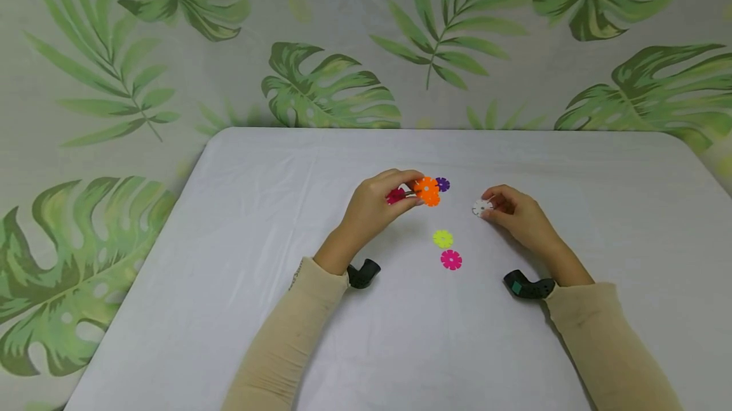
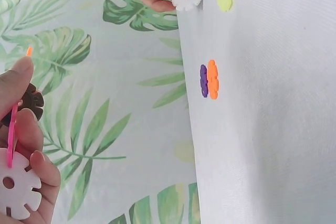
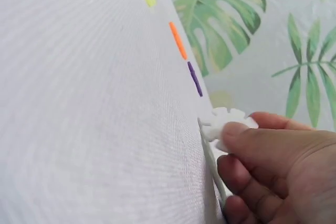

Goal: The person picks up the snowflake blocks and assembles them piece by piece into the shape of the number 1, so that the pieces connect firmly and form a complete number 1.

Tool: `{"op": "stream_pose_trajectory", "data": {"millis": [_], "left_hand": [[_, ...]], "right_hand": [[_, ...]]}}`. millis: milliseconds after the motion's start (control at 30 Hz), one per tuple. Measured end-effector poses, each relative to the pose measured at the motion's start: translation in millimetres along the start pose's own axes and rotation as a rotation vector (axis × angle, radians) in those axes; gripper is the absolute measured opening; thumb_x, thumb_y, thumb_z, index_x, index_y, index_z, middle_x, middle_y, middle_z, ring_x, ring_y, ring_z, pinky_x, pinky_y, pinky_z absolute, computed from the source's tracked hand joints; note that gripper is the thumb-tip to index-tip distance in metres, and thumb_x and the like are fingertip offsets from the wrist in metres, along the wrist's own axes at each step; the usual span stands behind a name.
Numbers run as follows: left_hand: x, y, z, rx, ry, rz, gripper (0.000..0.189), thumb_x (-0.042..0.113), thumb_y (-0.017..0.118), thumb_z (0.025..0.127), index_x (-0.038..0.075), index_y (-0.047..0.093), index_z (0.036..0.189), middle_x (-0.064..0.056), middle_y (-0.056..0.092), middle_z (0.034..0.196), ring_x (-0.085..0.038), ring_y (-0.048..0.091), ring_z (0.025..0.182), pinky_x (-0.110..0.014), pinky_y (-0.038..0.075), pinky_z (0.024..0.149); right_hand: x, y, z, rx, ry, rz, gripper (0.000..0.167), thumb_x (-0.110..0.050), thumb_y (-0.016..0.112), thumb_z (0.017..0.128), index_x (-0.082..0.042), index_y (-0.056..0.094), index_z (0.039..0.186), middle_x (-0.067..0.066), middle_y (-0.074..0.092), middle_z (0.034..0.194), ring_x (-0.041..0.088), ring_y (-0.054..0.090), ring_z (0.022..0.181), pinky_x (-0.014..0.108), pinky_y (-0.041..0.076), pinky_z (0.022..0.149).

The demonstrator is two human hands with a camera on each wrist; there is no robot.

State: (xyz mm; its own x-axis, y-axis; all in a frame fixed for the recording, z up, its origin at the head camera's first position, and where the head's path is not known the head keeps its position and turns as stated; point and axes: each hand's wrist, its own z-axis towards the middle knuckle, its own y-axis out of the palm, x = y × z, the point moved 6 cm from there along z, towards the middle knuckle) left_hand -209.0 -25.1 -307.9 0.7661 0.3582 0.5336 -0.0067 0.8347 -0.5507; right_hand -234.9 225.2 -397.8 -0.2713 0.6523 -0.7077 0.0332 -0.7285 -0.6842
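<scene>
In the head view my left hand holds a joined group of notched plastic discs. An orange disc and a crimson disc of it show there. The left wrist view adds a white disc, a pink disc seen edge-on and a dark disc; the fingers cover part of the group. My right hand pinches a single white notched disc between thumb and fingers, close over the tabletop.
On the white-covered table lie a purple disc and an orange disc side by side. Nearer me are a yellow disc and a pink disc. A leaf-patterned cloth hangs behind the table's far edge.
</scene>
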Motion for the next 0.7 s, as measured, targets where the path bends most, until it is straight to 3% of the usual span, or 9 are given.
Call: {"op": "stream_pose_trajectory", "data": {"millis": [233,433,700], "left_hand": [[-0.2,-0.7,-0.3,-0.004,-0.011,0.001,0.035,0.009,0.075,0.072,0.003,0.064,0.105,-0.004,0.064,0.093,-0.009,0.057,0.079,-0.01,0.042,0.069],[0.1,-1.0,0.1,-0.009,-0.012,-0.003,0.035,0.01,0.074,0.074,0.003,0.064,0.106,-0.004,0.064,0.094,-0.008,0.057,0.079,-0.01,0.042,0.07],[0.6,-0.8,0.4,-0.015,-0.014,-0.001,0.035,0.011,0.074,0.074,0.003,0.064,0.106,-0.004,0.064,0.094,-0.009,0.057,0.08,-0.01,0.043,0.07]], "right_hand": [[-14.7,-6.7,3.0,0.007,-0.007,0.124,0.026,-0.01,0.063,0.085,-0.004,0.056,0.109,0.01,0.052,0.093,0.019,0.056,0.075,0.016,0.046,0.061],[-39.4,-13.1,3.7,0.016,-0.04,0.12,0.025,-0.004,0.063,0.083,0.002,0.056,0.106,0.011,0.054,0.092,0.012,0.055,0.072,0.014,0.043,0.06],[-54.0,-23.1,10.1,0.055,-0.021,0.12,0.021,-0.012,0.065,0.083,-0.003,0.058,0.101,0.006,0.057,0.093,0.007,0.055,0.076,0.013,0.045,0.067]]}}
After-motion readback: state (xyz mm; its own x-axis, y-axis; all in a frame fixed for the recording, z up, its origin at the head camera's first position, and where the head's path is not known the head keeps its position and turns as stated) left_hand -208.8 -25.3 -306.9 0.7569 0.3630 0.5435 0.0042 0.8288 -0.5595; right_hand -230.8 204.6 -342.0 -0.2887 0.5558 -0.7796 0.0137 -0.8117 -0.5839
